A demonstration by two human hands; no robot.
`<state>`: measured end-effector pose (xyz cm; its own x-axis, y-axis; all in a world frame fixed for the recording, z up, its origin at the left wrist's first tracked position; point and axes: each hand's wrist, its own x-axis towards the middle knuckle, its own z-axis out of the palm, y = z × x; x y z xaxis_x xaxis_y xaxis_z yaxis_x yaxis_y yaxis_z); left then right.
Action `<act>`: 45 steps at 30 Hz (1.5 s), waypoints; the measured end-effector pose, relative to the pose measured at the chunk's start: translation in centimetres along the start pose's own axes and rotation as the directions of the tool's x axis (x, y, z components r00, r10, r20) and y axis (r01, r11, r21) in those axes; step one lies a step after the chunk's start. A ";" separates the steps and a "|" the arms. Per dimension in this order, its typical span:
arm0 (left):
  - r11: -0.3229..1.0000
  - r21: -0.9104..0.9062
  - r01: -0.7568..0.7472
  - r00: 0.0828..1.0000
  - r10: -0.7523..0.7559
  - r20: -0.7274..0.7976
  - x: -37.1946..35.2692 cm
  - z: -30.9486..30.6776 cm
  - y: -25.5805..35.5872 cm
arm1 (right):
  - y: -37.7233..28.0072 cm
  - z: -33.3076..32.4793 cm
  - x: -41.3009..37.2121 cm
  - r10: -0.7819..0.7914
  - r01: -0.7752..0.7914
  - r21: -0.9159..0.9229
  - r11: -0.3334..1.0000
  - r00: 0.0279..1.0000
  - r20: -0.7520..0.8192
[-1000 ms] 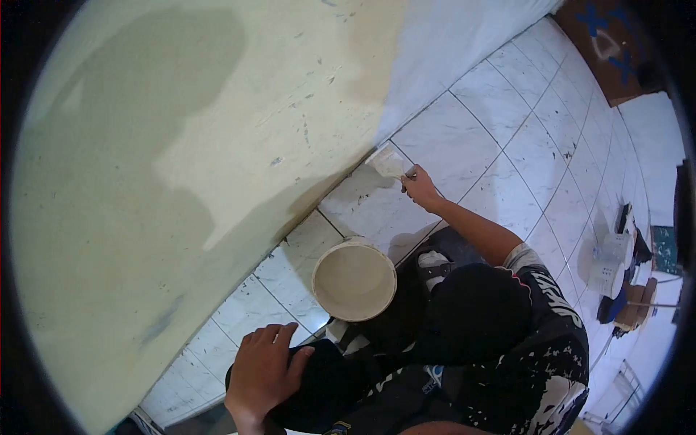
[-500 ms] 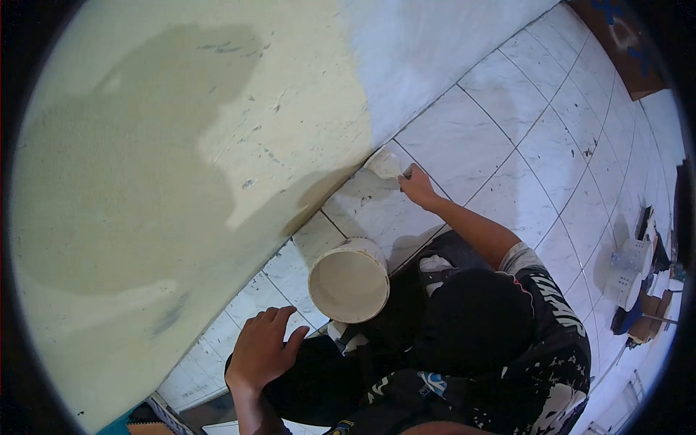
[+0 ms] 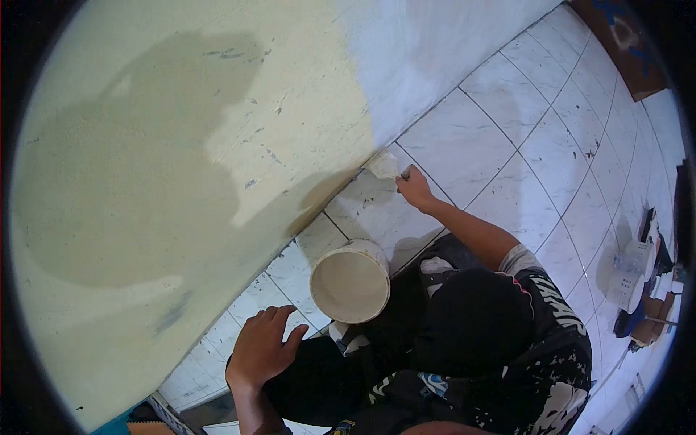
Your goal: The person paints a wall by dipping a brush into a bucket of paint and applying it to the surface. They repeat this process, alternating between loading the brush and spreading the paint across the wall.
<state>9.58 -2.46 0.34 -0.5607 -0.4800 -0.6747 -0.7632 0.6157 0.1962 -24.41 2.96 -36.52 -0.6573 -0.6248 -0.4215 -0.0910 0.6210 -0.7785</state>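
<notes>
Two hands, one brush, one bucket, one wall.

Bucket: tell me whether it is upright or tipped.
Upright: the bucket stands on the tiled floor, its round mouth facing up toward the camera.

From the wearer's head, the single view looks forward and steeply down, close enough to see into the bucket and take in both arms. The bucket sits just below mid-view, with the left hand to its lower left and the right hand to its upper right. The frame is tilted: the base of the wall slants past the bucket's upper left, and floor tiles spread to its right, bowed by the wide lens.
</notes>
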 end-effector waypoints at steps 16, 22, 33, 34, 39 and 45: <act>0.999 0.000 -0.039 0.998 0.039 -0.054 -1.5 0.4 0.0 | 1.8 0.9 0.0 0.042 -0.042 0.032 0.999 0.999 0.017; 0.999 0.010 -0.033 0.998 0.034 -0.061 -1.6 0.7 -0.1 | 0.5 1.0 0.3 0.050 -0.050 -0.003 0.999 0.999 0.007; 0.998 0.016 -0.066 0.995 0.067 -0.073 -2.1 0.6 0.6 | -12.5 -7.0 -7.7 -0.167 0.153 0.362 0.920 0.986 0.008; 0.998 0.016 -0.063 0.995 0.064 -0.071 -2.2 0.6 0.7 | -13.3 -7.8 -8.4 -0.169 0.156 0.358 0.921 0.986 0.006; 0.998 0.006 -0.067 0.995 0.068 -0.075 -2.7 0.6 0.6 | -15.1 -10.8 -11.0 -0.207 0.186 0.314 0.931 0.978 0.033; 0.999 0.000 -0.050 0.997 0.049 -0.054 -2.7 0.4 0.3 | -20.3 -14.2 -14.1 -0.407 0.416 0.340 0.844 0.908 -0.100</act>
<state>11.01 -0.76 1.97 -0.6142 -0.4818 -0.6250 -0.7345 0.6386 0.2295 -23.90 5.92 -8.14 -0.6345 -0.7727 -0.0194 -0.0954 0.1033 -0.9901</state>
